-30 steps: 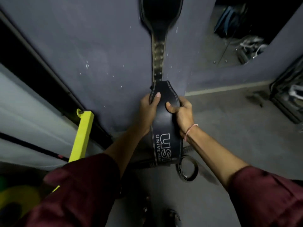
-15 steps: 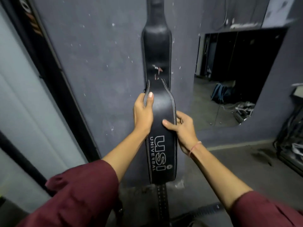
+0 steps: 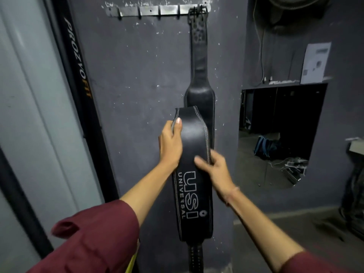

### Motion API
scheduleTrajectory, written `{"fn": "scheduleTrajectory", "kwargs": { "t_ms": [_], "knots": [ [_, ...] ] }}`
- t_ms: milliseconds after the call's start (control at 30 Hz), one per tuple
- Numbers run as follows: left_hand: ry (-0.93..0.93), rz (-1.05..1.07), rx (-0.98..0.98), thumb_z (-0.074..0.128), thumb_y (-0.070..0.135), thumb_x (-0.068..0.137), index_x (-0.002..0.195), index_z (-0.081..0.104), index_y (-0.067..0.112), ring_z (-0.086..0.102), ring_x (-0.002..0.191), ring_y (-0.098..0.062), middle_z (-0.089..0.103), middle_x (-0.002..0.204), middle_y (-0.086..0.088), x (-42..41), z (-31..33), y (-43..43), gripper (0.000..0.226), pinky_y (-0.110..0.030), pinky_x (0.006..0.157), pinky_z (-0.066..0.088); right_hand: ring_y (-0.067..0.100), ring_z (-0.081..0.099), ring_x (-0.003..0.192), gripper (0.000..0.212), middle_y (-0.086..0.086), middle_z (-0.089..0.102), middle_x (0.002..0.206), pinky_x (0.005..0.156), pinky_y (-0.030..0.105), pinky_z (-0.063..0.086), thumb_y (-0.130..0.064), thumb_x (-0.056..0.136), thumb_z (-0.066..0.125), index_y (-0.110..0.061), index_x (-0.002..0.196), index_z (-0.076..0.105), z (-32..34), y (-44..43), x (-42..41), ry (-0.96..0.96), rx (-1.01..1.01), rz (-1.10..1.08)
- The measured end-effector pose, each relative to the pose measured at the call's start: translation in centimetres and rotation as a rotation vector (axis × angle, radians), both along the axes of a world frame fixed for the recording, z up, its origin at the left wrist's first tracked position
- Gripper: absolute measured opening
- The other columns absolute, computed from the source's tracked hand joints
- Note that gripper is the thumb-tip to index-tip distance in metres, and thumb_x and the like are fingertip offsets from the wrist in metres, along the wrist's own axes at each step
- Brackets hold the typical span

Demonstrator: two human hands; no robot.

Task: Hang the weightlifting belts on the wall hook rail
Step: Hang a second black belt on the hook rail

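Observation:
A black USI Universal belt (image 3: 192,186) is held upright in front of the dark wall. My left hand (image 3: 170,143) grips its left edge near the folded top, thumb on the front. My right hand (image 3: 215,168) grips its right edge a little lower, slightly blurred. Its narrow strap end hangs down below the frame. Behind it a second black belt (image 3: 200,75) hangs by its buckle from the rightmost hook of the metal hook rail (image 3: 153,10) high on the wall. The rail's other hooks to the left are bare.
A black door frame marked PROZVOFIT (image 3: 78,62) runs down the left. A wall mirror (image 3: 275,134) at right reflects a floor with a blue bag. A paper notice (image 3: 315,62) hangs above it. A cable (image 3: 261,48) hangs down the wall.
Both hands have lifted the belt higher and my view has tilted up, bringing the hook rail and the hanging belt's buckle into sight. The right hand has shifted on the belt's edge.

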State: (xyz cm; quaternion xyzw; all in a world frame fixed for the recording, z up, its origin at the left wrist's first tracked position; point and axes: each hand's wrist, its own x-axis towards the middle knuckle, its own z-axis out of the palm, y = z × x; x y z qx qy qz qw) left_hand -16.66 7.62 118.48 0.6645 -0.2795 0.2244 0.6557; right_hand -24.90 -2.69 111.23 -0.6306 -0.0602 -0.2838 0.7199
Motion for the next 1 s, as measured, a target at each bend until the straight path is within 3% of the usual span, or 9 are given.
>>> {"fn": "scheduleTrajectory", "kwargs": {
  "t_ms": [133,200,333,400,467,567,700,867,1000],
  "knots": [
    [0.011,0.007,-0.007,0.044,0.032,0.105,0.068,0.030,0.022,0.025,0.053,-0.003,0.027,0.063,0.010,1.6,1.2,1.3,0.041,-0.026,0.054,0.025,0.028,0.068,0.109,0.039,0.006,0.074,0.116,0.091,0.034,0.056,-0.005,0.086,0.072,-0.011,0.124,0.062,-4.8,2.1,-0.7,0.132,0.011,0.018],
    [0.005,-0.004,-0.028,0.043,0.031,0.105,0.068,0.028,0.022,0.023,0.053,-0.004,0.025,0.063,0.011,1.9,1.6,1.5,0.041,-0.026,0.052,0.023,0.024,0.068,0.113,0.044,0.004,0.072,0.120,0.100,0.039,0.053,-0.010,0.088,0.072,-0.012,0.129,0.057,-2.1,2.3,0.6,0.074,0.021,-0.045],
    [0.004,-0.045,-0.047,0.038,0.028,0.107,0.070,0.034,0.021,0.029,0.052,-0.001,0.030,0.065,0.011,2.4,3.2,2.0,0.037,-0.025,0.054,0.027,0.028,0.071,0.102,0.028,0.011,0.075,0.110,0.095,0.042,0.056,0.001,0.089,0.065,-0.006,0.116,0.063,3.5,3.0,2.1,-0.061,0.011,-0.151],
    [-0.028,-0.050,-0.001,0.037,0.031,0.107,0.087,0.048,0.017,0.042,0.059,0.001,0.044,0.072,0.011,2.1,3.6,2.3,0.027,-0.018,0.061,0.036,0.028,0.071,0.098,0.026,0.015,0.074,0.109,0.092,0.042,0.057,0.002,0.089,0.065,-0.005,0.113,0.065,4.3,3.3,2.2,-0.113,0.025,-0.196],
    [-0.091,-0.045,0.035,0.038,0.031,0.107,0.103,0.048,0.009,0.049,0.069,-0.003,0.054,0.082,0.004,1.4,2.6,2.4,0.024,-0.012,0.066,0.039,0.025,0.071,0.095,0.024,0.016,0.074,0.108,0.091,0.042,0.057,0.003,0.088,0.066,-0.003,0.111,0.065,5.4,3.2,2.5,-0.151,0.049,-0.220],
    [-0.155,-0.048,0.055,0.045,0.029,0.104,0.102,0.042,0.007,0.055,0.073,-0.009,0.057,0.083,-0.002,-0.2,-1.6,2.0,0.022,-0.024,0.067,0.045,0.026,0.068,0.088,0.019,0.018,0.072,0.098,0.087,0.047,0.056,0.003,0.086,0.066,0.004,0.105,0.064,8.2,2.3,3.4,-0.197,0.104,-0.223],
    [-0.015,-0.139,-0.034,0.059,0.034,0.098,0.106,0.049,0.013,0.070,0.086,-0.012,0.071,0.095,0.001,-0.5,-3.9,0.6,0.024,-0.038,0.078,0.058,0.027,0.068,0.085,0.020,0.014,0.070,0.095,0.084,0.045,0.058,0.000,0.088,0.066,0.004,0.107,0.060,10.3,0.4,4.6,-0.195,0.133,-0.196],
    [-0.022,-0.132,-0.076,0.062,0.028,0.097,0.106,0.058,0.015,0.070,0.087,-0.008,0.072,0.094,0.005,-0.2,-2.0,-0.7,0.017,-0.034,0.080,0.057,0.019,0.070,0.099,0.040,0.007,0.070,0.111,0.089,0.036,0.056,0.004,0.087,0.066,-0.007,0.122,0.052,8.8,-1.8,4.0,-0.108,-0.001,-0.124],
    [-0.022,-0.111,-0.098,0.063,0.030,0.097,0.099,0.057,0.008,0.070,0.085,-0.020,0.072,0.090,-0.003,0.5,-0.3,-1.6,0.023,-0.046,0.079,0.057,0.017,0.064,0.119,0.067,0.003,0.065,0.131,0.100,0.032,0.052,0.005,0.082,0.072,-0.013,0.140,0.044,2.2,-1.8,1.9,-0.037,-0.044,-0.024]
  ]
}}
